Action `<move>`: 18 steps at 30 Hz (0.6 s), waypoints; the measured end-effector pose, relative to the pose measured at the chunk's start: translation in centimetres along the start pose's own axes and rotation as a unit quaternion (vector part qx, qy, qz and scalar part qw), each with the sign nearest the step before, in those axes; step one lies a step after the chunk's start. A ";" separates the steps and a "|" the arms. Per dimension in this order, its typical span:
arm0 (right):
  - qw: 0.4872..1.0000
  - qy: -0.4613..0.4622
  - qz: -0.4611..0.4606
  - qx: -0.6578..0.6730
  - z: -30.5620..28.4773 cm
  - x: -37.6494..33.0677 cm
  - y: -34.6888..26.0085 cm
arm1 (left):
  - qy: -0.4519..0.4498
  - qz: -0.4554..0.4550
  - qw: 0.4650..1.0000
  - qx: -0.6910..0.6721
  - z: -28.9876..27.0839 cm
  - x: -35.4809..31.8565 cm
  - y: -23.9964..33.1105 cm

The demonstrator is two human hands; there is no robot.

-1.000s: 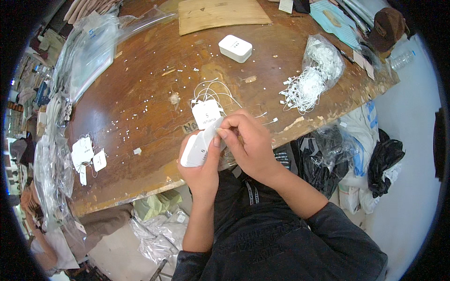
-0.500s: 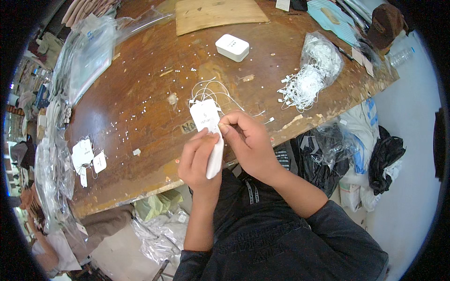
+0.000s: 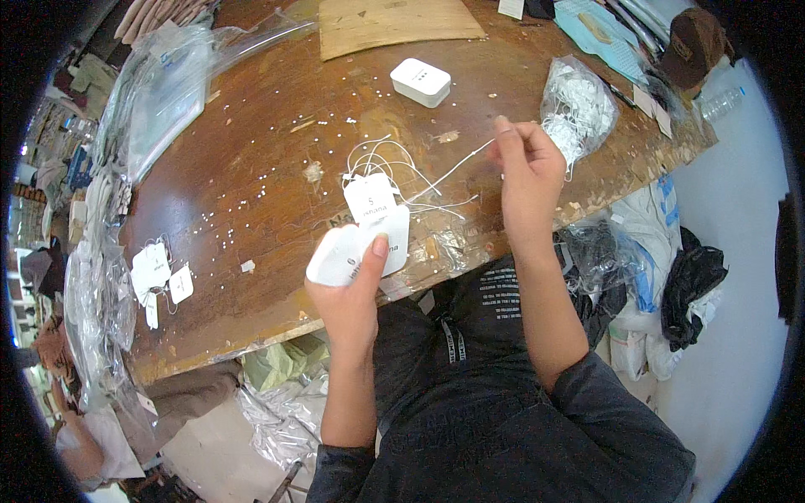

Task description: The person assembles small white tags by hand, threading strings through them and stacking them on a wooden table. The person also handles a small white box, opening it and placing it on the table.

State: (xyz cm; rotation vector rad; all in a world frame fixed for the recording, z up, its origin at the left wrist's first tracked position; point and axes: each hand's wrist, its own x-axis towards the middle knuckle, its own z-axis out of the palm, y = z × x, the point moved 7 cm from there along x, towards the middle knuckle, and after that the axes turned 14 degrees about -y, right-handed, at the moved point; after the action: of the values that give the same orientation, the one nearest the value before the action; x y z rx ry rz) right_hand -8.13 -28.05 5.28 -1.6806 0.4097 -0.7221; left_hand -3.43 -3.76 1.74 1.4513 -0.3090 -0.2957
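Note:
Several white hang tags [image 3: 392,225] with black print are fanned out in my left hand [image 3: 342,293], its thumb pressed on top of them. Out to the right, the fingers of my right hand [image 3: 534,168] pinch the end of a white tag string [image 3: 457,170]. That string runs taut from the tags to the fingertips, which are slightly blurred. Other loose white strings [image 3: 379,151] curl on the table just beyond the tags. A clear plastic bag of white strings [image 3: 579,105] lies past my right hand, which partly covers the strings spilling from it.
On the brown wooden table [image 3: 277,226] stands a white box [image 3: 421,82], with small white bits scattered about. More tags [image 3: 155,272] lie at the left, near plastic-wrapped garments [image 3: 168,92]. A wooden board [image 3: 398,29] is at the far edge. Bagged items [image 3: 587,277] sit below the right edge.
My right hand has moved from the tags up and to the right, drawing a string out straight. The tags in my left hand have gone from a neat stack to a fan.

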 end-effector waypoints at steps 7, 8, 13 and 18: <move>0.945 -0.293 0.054 0.131 6.4 -3.8 0.9 | -0.041 -0.029 0.980 -0.190 1.4 1.2 -0.5; 0.910 -0.373 0.082 0.163 7.6 -4.6 1.1 | -0.036 -0.026 0.981 -0.187 1.4 1.1 -0.6; 0.946 -0.299 0.071 0.099 6.9 -1.5 1.4 | 0.052 -0.002 0.991 -0.122 -1.9 0.3 -0.2; 0.931 -0.359 0.051 -0.043 9.0 -0.3 1.0 | 0.008 0.045 0.999 0.025 -2.5 0.2 0.5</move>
State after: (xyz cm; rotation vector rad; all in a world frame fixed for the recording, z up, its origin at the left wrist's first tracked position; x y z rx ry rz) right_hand -2.29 -21.36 3.28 -1.8563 0.0034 0.0174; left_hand -2.26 -1.53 1.97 1.4842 -0.3704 -0.2055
